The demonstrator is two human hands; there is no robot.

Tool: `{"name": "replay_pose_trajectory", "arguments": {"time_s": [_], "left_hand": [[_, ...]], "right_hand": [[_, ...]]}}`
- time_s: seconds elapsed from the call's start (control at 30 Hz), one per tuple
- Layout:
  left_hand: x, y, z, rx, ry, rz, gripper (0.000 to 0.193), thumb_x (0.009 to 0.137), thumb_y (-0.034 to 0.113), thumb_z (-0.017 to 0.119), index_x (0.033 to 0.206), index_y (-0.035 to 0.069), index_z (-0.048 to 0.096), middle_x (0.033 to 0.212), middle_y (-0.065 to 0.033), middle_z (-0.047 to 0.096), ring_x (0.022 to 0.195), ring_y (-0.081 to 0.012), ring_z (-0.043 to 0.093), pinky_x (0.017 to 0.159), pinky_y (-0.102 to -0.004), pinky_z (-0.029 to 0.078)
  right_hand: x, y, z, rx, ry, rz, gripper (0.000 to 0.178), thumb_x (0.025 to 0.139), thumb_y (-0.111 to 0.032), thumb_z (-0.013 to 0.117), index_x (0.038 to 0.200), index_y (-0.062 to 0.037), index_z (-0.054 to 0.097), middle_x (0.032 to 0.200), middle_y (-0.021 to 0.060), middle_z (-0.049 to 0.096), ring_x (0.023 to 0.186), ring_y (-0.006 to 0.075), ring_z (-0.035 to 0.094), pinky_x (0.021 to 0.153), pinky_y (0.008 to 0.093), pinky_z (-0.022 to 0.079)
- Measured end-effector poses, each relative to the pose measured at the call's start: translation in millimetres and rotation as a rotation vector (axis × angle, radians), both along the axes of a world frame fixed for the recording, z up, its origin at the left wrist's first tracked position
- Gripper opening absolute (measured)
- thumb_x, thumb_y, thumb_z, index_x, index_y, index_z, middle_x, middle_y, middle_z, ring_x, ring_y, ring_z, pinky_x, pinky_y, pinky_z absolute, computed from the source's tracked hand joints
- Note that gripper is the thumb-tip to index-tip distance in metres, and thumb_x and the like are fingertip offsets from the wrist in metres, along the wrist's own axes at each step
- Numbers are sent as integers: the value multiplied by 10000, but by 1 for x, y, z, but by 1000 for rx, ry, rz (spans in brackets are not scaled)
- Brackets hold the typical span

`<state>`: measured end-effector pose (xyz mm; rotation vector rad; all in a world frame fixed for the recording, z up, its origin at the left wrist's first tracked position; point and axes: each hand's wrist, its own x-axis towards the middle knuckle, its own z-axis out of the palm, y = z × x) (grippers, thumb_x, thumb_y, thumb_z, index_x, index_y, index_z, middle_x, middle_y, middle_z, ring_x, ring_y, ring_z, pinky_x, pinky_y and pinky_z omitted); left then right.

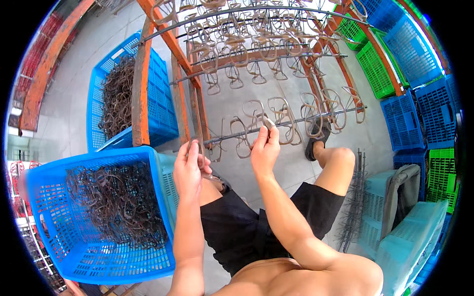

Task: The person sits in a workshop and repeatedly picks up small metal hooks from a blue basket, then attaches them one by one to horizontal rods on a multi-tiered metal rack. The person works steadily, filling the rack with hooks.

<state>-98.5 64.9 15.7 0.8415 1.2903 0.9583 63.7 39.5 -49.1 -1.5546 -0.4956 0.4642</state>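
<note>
Black shorts worn with legs ending above the knees, dark footwear worn, arms left bare, torso left uncovered

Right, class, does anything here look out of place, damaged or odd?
The upright orange-painted rack post crossing the farther blue plastic basket looks worn: dark, scuffed patches break its paint. Nothing else clearly stands out.

A pale grey floor, crossed by thin straight seams, spreads beneath an orange rack with scuffed uprights. Another orange beam slants near the left edge. Along the right, blue plastic crates and green plastic crates stand stacked. Bright light whitens the floor.
</note>
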Motion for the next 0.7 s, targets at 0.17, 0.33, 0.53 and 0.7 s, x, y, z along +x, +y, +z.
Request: {"name": "replay_pose_trajectory", "arguments": {"time_s": [0.17,0.33,0.53,0.7], "left_hand": [[14,18,-23,-77,39,34,245,889,248,609,1043,58,583,692,-31,602,426,-86,478,378,-209,369],[14,20,-44,-38,25,70,220,885,214,626,947,7,589,753,-93,644,418,-92,485,384,-224,398],[10,19,-47,-35,56,66,186,885,207,627,897,25,593,771,-80,659,489,-75,494,430,-204,412],[14,17,-41,-67,31,29,188,881,216,637,859,32,599,777,-72,662,516,-67,495,461,-201,423]], "right_hand": [[-6,7,-4,-71,-20,-109,141,939,-131,501,902,2,527,609,44,493,539,137,446,509,302,389],[-3,12,-9,131,299,-8,175,961,-157,472,819,-56,488,548,-30,454,443,47,412,392,221,330],[-3,12,2,138,455,56,186,957,-177,493,818,-57,524,550,-40,439,432,34,393,375,209,311],[-13,15,-16,30,52,97,200,933,-142,543,1067,-3,594,601,-36,464,496,34,396,439,205,347]]}}
